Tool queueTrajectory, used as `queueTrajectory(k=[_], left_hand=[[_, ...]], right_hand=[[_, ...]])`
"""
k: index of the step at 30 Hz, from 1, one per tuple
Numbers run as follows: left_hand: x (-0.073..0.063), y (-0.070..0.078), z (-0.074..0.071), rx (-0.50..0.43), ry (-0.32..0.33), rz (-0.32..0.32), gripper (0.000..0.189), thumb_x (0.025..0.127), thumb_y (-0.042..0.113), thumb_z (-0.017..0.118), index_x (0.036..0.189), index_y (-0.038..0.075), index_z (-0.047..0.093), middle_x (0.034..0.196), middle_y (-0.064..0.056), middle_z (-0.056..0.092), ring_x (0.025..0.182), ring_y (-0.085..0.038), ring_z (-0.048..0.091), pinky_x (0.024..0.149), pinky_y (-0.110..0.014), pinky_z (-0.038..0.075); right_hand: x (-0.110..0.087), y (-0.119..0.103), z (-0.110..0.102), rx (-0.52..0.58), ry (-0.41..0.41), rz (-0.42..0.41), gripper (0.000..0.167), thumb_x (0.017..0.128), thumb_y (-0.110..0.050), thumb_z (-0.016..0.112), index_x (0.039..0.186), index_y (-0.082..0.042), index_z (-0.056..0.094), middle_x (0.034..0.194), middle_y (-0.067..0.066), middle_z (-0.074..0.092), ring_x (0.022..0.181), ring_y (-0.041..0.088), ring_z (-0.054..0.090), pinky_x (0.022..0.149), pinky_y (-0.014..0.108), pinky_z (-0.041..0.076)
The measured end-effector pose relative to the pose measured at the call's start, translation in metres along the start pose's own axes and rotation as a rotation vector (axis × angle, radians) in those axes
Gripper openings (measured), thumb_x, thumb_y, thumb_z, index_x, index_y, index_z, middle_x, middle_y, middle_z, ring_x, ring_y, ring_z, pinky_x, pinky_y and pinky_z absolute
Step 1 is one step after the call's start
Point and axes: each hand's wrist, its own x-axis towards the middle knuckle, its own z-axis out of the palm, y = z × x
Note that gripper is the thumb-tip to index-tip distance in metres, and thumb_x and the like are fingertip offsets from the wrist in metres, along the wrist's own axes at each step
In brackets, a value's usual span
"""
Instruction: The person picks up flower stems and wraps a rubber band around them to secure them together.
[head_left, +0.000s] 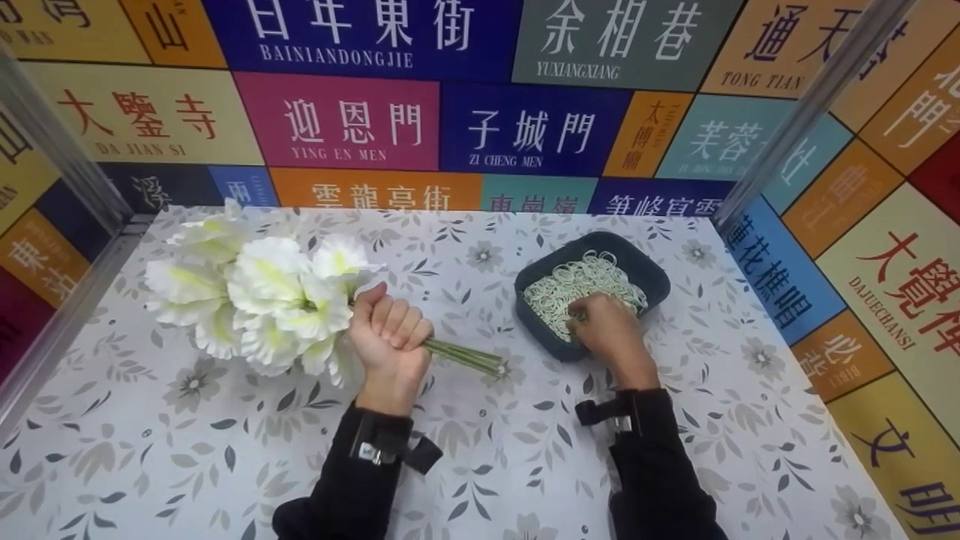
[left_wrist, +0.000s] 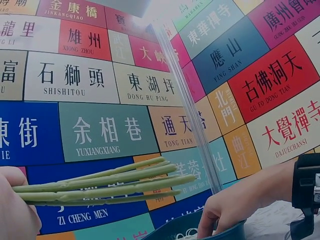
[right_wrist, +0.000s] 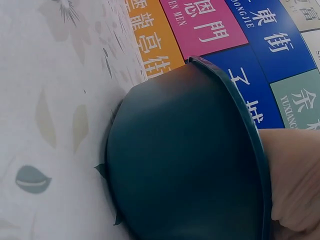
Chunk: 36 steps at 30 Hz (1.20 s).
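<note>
My left hand [head_left: 391, 337] grips a bunch of artificial white flowers [head_left: 262, 289] by the stems, its fingers curled round them. The blooms spread to the left of the fist, and the green stem ends [left_wrist: 115, 182] stick out to the right. My right hand [head_left: 611, 330] reaches over the near edge of a dark teal plastic basin [head_left: 654, 274]. Its fingertips are down among many pale rubber bands [head_left: 555, 289]. Whether they pinch a band is hidden. In the right wrist view, the basin's outer wall [right_wrist: 185, 150] hides the fingers.
A white cloth with a grey leaf pattern [head_left: 480, 465] covers the table. Behind it and at the sides stand walls of colourful sign panels [head_left: 337, 124], with clear corner strips [head_left: 810, 112] at the left and right.
</note>
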Motion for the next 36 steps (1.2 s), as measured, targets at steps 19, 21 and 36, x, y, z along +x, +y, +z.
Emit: queueTrajectory(k=[19, 21, 36], left_hand=[[0.0003, -0.0003, 0.0026, -0.017, 0.007, 0.003, 0.054, 0.102, 0.016, 0.035, 0.047, 0.015, 0.031, 0.037, 0.004, 0.030, 0.039, -0.006, 0.012, 0.037, -0.020, 0.010], [0.0000, -0.0003, 0.0028, -0.015, 0.011, 0.004, 0.055, 0.101, 0.016, 0.036, 0.047, 0.015, 0.031, 0.037, 0.004, 0.030, 0.038, -0.006, 0.012, 0.036, -0.020, 0.010], [0.0002, 0.0003, 0.0013, -0.019, 0.011, 0.001, 0.054, 0.101, 0.016, 0.035, 0.047, 0.015, 0.030, 0.036, 0.004, 0.031, 0.038, -0.006, 0.013, 0.036, -0.020, 0.011]], right_hand=[[-0.0031, -0.0036, -0.0009, 0.068, -0.036, 0.036, 0.013, 0.098, -0.027, 0.067, 0.100, -0.018, 0.075, 0.080, -0.003, 0.069, 0.079, 0.022, 0.063, 0.098, 0.052, 0.039], [-0.0029, -0.0036, -0.0010, 0.073, -0.035, 0.027, 0.015, 0.098, -0.028, 0.067, 0.102, -0.017, 0.076, 0.083, -0.002, 0.069, 0.081, 0.022, 0.063, 0.096, 0.051, 0.041], [-0.0039, -0.0051, -0.0073, 0.155, -0.038, -0.019, 0.016, 0.099, -0.020, 0.065, 0.107, -0.010, 0.075, 0.091, 0.005, 0.071, 0.081, 0.022, 0.065, 0.081, 0.043, 0.054]])
